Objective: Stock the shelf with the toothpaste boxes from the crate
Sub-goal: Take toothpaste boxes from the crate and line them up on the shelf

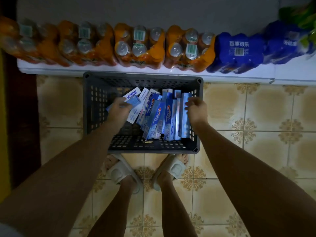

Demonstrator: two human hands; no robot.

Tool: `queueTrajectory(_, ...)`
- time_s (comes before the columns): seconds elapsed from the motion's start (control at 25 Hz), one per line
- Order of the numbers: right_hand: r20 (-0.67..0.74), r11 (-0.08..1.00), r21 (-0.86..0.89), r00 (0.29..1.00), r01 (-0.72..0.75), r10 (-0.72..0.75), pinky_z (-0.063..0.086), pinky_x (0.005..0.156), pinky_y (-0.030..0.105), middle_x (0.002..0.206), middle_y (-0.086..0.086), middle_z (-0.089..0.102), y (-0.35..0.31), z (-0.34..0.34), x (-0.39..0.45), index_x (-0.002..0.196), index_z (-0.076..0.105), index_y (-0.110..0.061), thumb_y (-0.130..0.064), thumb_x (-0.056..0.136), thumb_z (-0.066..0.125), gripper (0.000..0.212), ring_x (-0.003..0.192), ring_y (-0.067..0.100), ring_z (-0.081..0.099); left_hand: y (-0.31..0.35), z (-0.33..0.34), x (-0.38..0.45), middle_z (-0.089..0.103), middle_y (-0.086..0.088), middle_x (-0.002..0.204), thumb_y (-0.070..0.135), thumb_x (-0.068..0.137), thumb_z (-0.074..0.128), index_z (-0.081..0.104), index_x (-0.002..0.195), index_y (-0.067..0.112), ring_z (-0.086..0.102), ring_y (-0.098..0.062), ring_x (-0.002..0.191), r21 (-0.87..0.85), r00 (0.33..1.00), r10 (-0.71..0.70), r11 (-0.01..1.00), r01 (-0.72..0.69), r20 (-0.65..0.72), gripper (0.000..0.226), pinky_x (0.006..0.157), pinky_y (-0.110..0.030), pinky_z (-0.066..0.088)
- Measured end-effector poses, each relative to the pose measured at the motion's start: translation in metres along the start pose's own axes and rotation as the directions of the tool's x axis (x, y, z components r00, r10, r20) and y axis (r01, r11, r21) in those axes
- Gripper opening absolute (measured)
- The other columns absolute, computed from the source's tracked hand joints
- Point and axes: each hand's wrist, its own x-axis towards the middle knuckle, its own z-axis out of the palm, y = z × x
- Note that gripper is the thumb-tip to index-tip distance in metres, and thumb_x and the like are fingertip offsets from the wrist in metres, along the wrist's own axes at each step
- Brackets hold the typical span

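Down inside the dark perforated crate (95, 106), both hands reach among the toothpaste boxes (162, 115). The left hand (118, 109) lies palm-down over a pale blue box (134, 100) at the left edge of the pile, fingers curled onto it; whether they truly grip it cannot be told. The right hand (196, 108) hovers at the crate's right side, fingers loosely bent and parted, just beside the tall blue box (185, 122) against the right wall, holding nothing. Both forearms stretch straight down and forward from the lower corners of the view. The boxes fill the crate's middle and right; its left part shows bare floor mesh. Most stand on edge with their long axes running from the near wall toward the far one, while the white and pale ones at the left lie slanted. The crate sits on patterned floor tiles (239, 108), just ahead of two feet in pale slippers (119, 171). Beyond it, a low white shelf (282, 77) carries shrink-wrapped orange can packs (140, 45) and blue packs (237, 52) in a row.
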Motion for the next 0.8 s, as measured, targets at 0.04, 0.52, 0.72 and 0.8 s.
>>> queueTrajectory(0.04, 0.089, 0.993, 0.069, 0.992, -0.100, 0.094, 0.053, 0.081, 0.033, 0.101, 0.005, 0.064, 0.004, 0.010, 0.003, 0.116, 0.059, -0.007, -0.008, 0.099, 0.043, 0.023, 0.098, 0.027, 0.064, -0.001, 0.019, -0.008, 0.054, -0.005, 0.109, 0.009, 0.093, 0.061, 0.053, 0.129, 0.009, 0.054, -0.016, 0.088, 0.074, 0.995, -0.025, 0.997, 0.018, 0.092, 0.037, 0.059, -0.018, 0.043)
queueTrajectory(0.52, 0.355, 0.970, -0.016, 0.906, -0.242, 0.231, 0.053, 0.088, 0.042, 0.100, 0.004, 0.063, 0.120, 0.110, 0.034, 0.122, 0.063, -0.012, 0.003, 0.094, 0.044, 0.037, 0.091, 0.022, 0.058, -0.119, 0.108, 0.036, 0.064, -0.017, 0.122, -0.002, 0.086, 0.066, 0.061, 0.123, 0.000, 0.060, -0.027, 0.113, 0.185, 0.994, 0.036, 0.981, -0.055, 0.101, 0.037, 0.095, -0.037, 0.051)
queueTrajectory(0.72, 0.349, 0.973, 0.003, 0.912, -0.231, 0.215, 0.053, 0.092, 0.039, 0.097, -0.004, 0.059, 0.124, 0.106, 0.034, 0.124, 0.061, -0.010, -0.001, 0.100, 0.042, 0.032, 0.097, 0.017, 0.055, -0.125, 0.110, 0.044, 0.064, -0.015, 0.122, 0.008, 0.087, 0.069, 0.060, 0.117, 0.002, 0.058, -0.029, 0.117, 0.386, 0.991, 0.103, 0.914, -0.127, 0.080, 0.032, 0.097, -0.040, 0.050)
queueTrajectory(0.8, 0.371, 0.972, 0.013, 0.904, -0.235, 0.213, 0.054, 0.090, 0.036, 0.111, 0.003, 0.064, 0.117, 0.106, 0.030, 0.129, 0.057, -0.009, 0.002, 0.098, 0.042, 0.037, 0.105, 0.020, 0.058, -0.115, 0.104, 0.043, 0.063, -0.016, 0.123, 0.009, 0.088, 0.069, 0.059, 0.118, 0.003, 0.058, -0.029, 0.116, 0.391, 0.990, 0.099, 0.911, -0.130, 0.100, 0.032, 0.097, -0.039, 0.050)
